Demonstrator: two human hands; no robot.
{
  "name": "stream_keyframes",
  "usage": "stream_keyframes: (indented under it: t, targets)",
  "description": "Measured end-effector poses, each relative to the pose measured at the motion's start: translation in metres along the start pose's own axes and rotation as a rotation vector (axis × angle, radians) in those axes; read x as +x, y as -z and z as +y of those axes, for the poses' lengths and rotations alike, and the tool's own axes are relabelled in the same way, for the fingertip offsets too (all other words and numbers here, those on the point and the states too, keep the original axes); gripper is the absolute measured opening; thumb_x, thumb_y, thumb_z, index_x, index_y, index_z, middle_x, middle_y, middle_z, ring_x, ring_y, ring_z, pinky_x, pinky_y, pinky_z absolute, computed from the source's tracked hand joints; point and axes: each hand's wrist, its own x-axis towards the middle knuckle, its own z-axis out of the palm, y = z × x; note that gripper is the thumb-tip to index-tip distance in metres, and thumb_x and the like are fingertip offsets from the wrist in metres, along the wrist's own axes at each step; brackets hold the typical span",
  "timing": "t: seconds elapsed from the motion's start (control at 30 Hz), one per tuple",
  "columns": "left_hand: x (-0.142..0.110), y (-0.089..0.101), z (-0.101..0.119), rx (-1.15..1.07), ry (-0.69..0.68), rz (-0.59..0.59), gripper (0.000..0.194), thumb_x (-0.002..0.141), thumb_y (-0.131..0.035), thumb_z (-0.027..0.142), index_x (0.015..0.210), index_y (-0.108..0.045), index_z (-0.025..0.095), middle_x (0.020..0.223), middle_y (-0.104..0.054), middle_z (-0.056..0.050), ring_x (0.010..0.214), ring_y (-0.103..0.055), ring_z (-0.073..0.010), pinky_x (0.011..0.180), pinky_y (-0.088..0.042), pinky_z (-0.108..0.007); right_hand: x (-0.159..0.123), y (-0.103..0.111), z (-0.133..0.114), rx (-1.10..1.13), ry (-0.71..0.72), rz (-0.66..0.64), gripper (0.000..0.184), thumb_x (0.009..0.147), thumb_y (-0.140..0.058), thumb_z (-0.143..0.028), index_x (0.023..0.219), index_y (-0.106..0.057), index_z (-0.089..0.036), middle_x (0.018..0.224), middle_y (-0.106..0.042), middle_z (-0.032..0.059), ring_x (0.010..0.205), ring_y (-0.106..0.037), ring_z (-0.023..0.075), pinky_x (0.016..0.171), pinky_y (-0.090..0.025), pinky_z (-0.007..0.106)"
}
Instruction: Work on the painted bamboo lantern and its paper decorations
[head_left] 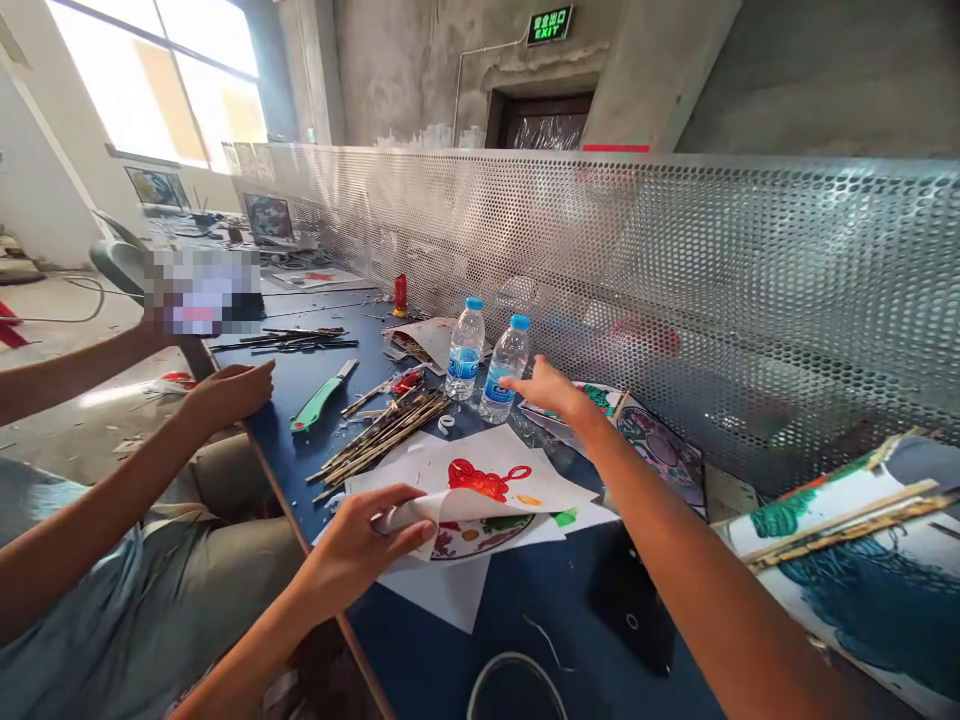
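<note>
The left hand [360, 545] pinches the near-left corner of the painted paper sheet [487, 490] and curls it up off the blue table [480, 620]; the sheet lies just in front of the nearer water bottle [505, 368]. The right hand [551, 392], fingers extended and gripping nothing, touches that bottle at its right side. Judged step: lifting the sheet while reaching for the bottle; closing around the bottle requires fingers wrapped about its body without toppling the second bottle [465, 350] just left of it.

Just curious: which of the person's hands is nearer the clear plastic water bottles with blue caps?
Right. The right hand touches the nearer bottle; the left hand holds paper below.
</note>
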Motion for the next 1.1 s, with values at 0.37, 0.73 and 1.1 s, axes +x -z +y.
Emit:
stream_keyframes:
  t: [0.37,0.73,1.1]
  targets:
    - [0.030,0.009,0.034,-0.314,-0.076,0.087,0.050,0.067,-0.092,0.057,0.078,-0.073,0.012,0.072,-0.063,-0.002,0.062,-0.055,-0.0130,0.051,-0.040,-0.017,-0.167,-0.002,-0.019,-0.590,0.686,-0.326,0.020,0.094,-0.068,-0.016,0.113,-0.072,-0.020,0.114,-0.074,0.0032,0.112,-0.064,0.0241,0.098,-0.049,0.041]
    - [0.039,0.025,0.052,-0.432,-0.202,0.345,0.056,0.066,-0.095,0.056,0.096,-0.077,0.013,0.091,-0.073,-0.009,0.070,-0.063,-0.0156,0.054,-0.049,-0.018,-0.196,0.013,0.036,-0.620,0.646,-0.208,0.020,0.097,-0.066,-0.017,0.106,-0.080,-0.028,0.102,-0.079,-0.0004,0.106,-0.067,0.0231,0.095,-0.048,0.041]
    - [0.060,0.045,0.083,-0.571,-0.440,0.689,0.044,0.062,-0.092,0.048,0.088,-0.073,0.017,0.082,-0.068,-0.001,0.066,-0.057,-0.0119,0.053,-0.044,-0.017,-0.221,0.082,0.079,-0.480,0.611,0.061,0.042,0.085,-0.054,-0.001,0.100,-0.082,-0.028,0.097,-0.080,-0.0016,0.095,-0.072,0.0217,0.086,-0.057,0.039]
